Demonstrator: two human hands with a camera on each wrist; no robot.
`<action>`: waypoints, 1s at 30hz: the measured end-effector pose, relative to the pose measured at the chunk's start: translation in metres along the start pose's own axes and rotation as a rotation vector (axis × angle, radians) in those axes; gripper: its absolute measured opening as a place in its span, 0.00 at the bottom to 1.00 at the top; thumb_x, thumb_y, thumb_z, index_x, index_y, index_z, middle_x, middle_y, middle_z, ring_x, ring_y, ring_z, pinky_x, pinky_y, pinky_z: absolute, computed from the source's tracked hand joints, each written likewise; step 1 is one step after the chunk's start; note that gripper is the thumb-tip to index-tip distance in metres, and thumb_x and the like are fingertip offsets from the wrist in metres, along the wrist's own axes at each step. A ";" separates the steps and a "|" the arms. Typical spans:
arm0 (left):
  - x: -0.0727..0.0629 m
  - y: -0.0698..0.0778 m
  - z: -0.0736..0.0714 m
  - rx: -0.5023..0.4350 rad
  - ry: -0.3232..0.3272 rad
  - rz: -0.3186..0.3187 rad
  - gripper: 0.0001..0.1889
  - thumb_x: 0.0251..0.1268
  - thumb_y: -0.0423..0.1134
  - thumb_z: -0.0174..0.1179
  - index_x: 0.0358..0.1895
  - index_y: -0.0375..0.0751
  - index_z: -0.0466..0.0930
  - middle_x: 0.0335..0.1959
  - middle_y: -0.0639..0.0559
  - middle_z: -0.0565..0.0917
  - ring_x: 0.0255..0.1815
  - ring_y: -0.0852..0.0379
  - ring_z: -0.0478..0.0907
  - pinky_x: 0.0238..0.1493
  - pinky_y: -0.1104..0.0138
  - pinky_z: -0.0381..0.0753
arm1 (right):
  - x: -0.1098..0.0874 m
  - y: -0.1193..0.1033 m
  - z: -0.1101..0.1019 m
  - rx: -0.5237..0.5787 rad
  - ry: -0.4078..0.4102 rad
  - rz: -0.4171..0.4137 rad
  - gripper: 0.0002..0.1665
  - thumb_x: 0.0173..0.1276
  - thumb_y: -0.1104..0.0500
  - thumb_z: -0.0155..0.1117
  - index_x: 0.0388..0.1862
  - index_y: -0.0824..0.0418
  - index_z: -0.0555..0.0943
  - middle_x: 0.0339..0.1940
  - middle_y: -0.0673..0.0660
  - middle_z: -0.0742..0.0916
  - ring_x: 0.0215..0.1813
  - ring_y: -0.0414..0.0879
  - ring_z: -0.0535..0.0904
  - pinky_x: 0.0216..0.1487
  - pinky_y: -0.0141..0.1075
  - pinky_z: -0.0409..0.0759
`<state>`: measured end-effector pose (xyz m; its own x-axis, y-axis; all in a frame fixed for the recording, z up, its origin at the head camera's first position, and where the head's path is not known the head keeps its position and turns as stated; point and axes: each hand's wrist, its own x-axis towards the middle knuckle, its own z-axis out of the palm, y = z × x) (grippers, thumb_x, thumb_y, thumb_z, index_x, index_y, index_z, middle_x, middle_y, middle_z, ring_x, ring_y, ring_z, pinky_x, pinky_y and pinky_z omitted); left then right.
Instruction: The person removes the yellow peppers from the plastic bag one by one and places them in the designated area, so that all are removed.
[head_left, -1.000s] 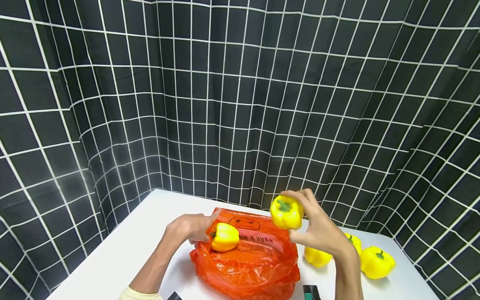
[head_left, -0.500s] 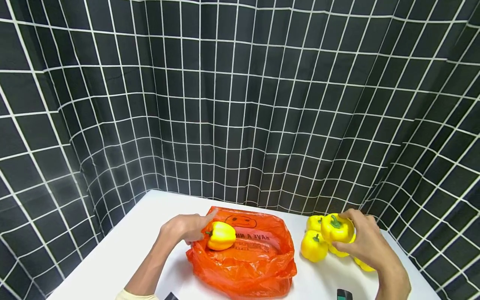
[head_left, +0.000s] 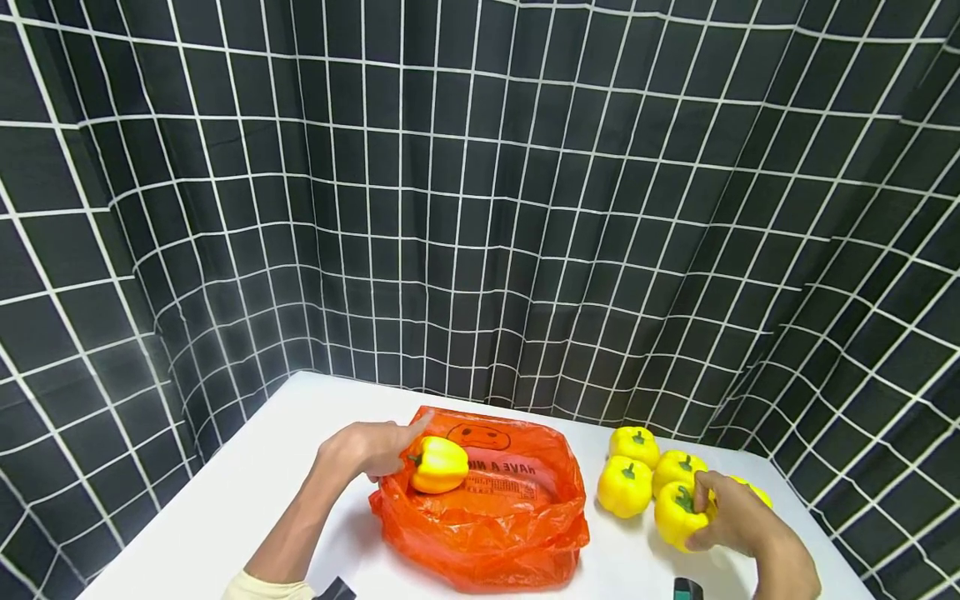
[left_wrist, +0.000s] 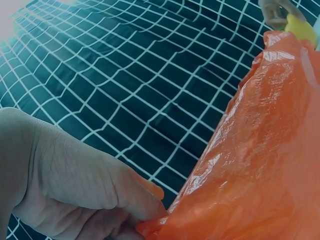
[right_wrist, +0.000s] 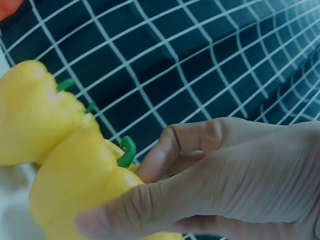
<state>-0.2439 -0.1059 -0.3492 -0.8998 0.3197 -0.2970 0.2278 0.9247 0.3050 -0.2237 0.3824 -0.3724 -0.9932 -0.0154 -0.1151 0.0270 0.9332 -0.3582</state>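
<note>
My left hand (head_left: 367, 450) pinches the left edge of an orange-red plastic bag (head_left: 480, 533); the left wrist view shows finger and thumb on the gathered plastic. One yellow bell pepper (head_left: 439, 465) lies at the bag's opening, beside that hand. At the right of the table, my right hand (head_left: 738, 512) holds another yellow bell pepper (head_left: 675, 518), low among the others. The right wrist view has the thumb (right_wrist: 95, 222) along its near side, with the green stem (right_wrist: 127, 151) showing. Some of the right fingers are hidden behind the pepper.
Several more yellow bell peppers, one (head_left: 625, 487) left of the right hand, stand close together on the white table (head_left: 330, 408). A black object with a green patch (head_left: 686, 588) shows at the bottom edge. A dark curtain with white grid lines (head_left: 450, 208) surrounds the table.
My right hand has carried its pepper from above the bag's right side to the right and down among the other peppers. The left hand keeps its grip on the bag.
</note>
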 end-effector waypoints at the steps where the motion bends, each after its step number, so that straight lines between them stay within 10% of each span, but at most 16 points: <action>1: 0.000 0.000 0.000 0.005 -0.001 -0.004 0.46 0.72 0.26 0.57 0.86 0.58 0.46 0.25 0.48 0.83 0.28 0.53 0.81 0.43 0.57 0.82 | 0.001 0.002 0.002 -0.004 -0.003 0.003 0.32 0.38 0.61 0.92 0.31 0.59 0.73 0.34 0.53 0.79 0.42 0.49 0.73 0.46 0.46 0.74; 13: -0.001 -0.002 0.001 -0.007 0.008 -0.007 0.46 0.68 0.23 0.57 0.86 0.57 0.50 0.36 0.45 0.85 0.26 0.55 0.79 0.32 0.62 0.74 | 0.011 0.002 0.019 0.027 -0.030 -0.007 0.30 0.39 0.62 0.91 0.29 0.60 0.74 0.28 0.52 0.79 0.39 0.48 0.73 0.42 0.41 0.72; 22: -0.001 -0.001 0.001 0.020 0.003 0.012 0.47 0.69 0.23 0.57 0.86 0.55 0.48 0.20 0.52 0.75 0.22 0.56 0.70 0.27 0.65 0.65 | 0.020 0.004 0.022 -0.007 -0.016 0.035 0.33 0.39 0.54 0.92 0.34 0.62 0.77 0.39 0.60 0.78 0.43 0.51 0.75 0.49 0.50 0.84; 30: 0.001 -0.001 0.000 -0.004 0.007 0.008 0.47 0.68 0.24 0.59 0.86 0.56 0.50 0.26 0.49 0.79 0.24 0.55 0.75 0.28 0.65 0.69 | 0.016 0.004 0.020 -0.029 -0.016 0.014 0.30 0.44 0.52 0.90 0.34 0.62 0.77 0.36 0.59 0.77 0.42 0.51 0.73 0.46 0.44 0.80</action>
<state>-0.2447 -0.1066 -0.3502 -0.9007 0.3252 -0.2880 0.2332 0.9214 0.3109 -0.2367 0.3784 -0.3944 -0.9909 -0.0080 -0.1344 0.0372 0.9433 -0.3299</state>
